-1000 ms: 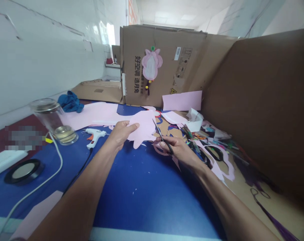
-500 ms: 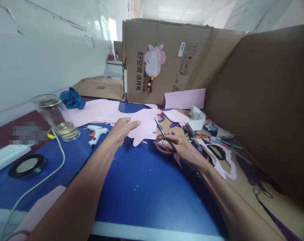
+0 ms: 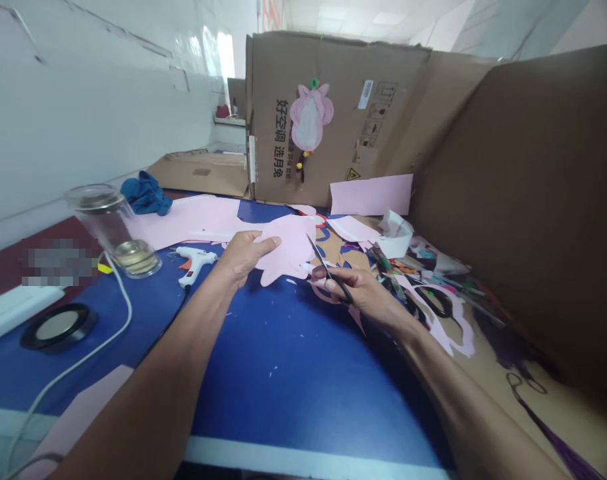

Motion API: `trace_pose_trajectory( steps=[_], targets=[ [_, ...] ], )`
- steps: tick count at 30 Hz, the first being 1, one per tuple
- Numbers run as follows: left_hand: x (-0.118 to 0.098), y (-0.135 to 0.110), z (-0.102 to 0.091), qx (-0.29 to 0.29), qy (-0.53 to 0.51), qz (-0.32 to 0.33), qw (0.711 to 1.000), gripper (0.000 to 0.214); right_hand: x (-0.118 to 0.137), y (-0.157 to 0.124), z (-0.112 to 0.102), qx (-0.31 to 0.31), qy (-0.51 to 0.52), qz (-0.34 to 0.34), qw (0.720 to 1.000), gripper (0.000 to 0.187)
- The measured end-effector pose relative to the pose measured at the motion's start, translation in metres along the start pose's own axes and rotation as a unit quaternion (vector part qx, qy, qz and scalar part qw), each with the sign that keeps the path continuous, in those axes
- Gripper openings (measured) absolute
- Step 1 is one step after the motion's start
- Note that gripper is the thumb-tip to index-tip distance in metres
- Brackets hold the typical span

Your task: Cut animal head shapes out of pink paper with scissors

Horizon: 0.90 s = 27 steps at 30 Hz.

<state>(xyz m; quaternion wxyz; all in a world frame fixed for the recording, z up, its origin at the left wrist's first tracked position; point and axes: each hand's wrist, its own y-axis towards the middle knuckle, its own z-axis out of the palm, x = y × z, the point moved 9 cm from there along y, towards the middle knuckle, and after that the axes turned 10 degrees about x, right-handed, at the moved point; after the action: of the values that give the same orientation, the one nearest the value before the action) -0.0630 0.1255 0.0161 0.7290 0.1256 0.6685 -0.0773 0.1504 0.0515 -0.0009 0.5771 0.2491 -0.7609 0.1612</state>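
Observation:
My left hand (image 3: 245, 255) pinches the left side of a pink paper cutout (image 3: 292, 243) with rounded, wavy lobes, thumb on top. In my right hand (image 3: 356, 285) is a pair of black-handled scissors (image 3: 325, 268), fingers closed round the handles. The blades point up and to the left, at the cutout's right edge; whether they grip paper I cannot tell. Beneath my right hand lies a pink paper scrap (image 3: 323, 292). A white glue gun (image 3: 197, 261) rests on the blue table left of my left hand.
Pink sheets (image 3: 193, 217) lie behind, and cut scraps (image 3: 458, 320) clutter the right. A glass jar (image 3: 133, 257), black tape roll (image 3: 58, 327) and white cable (image 3: 126, 313) are at the left. Cardboard walls (image 3: 383, 140) rise behind and right; a pink flower-like ornament (image 3: 308, 120) hangs there.
The pink cutout has shifted slightly, its lower lobe now sitting a little higher and further left. My right hand and the scissors stay nearly where they were.

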Motion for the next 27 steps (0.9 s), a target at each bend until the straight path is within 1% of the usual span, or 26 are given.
trace_pose_trajectory(
  steps=[3, 6, 12, 22, 27],
  targets=[
    [0.001, 0.0, 0.002, 0.009, 0.004, -0.003, 1.0, 0.03, 0.0, -0.001, -0.002, -0.008, -0.017, 0.009, 1.0, 0.054],
    [0.001, 0.001, 0.001, 0.008, 0.003, -0.004, 1.0, 0.029, 0.005, -0.003, -0.003, -0.017, -0.03, 0.014, 0.999, 0.054],
    [0.001, 0.0, 0.001, 0.01, 0.002, -0.011, 1.0, 0.029, 0.015, -0.004, 0.002, 0.013, -0.036, 0.007, 0.999, 0.048],
    [0.002, -0.001, -0.002, 0.029, 0.019, -0.026, 0.999, 0.031, 0.004, -0.005, -0.007, 0.015, -0.065, 0.003, 0.998, 0.047],
    [0.001, -0.002, -0.003, 0.032, 0.028, -0.031, 0.999, 0.032, 0.003, -0.005, -0.008, 0.029, -0.098, 0.026, 0.994, 0.047]
  ],
)
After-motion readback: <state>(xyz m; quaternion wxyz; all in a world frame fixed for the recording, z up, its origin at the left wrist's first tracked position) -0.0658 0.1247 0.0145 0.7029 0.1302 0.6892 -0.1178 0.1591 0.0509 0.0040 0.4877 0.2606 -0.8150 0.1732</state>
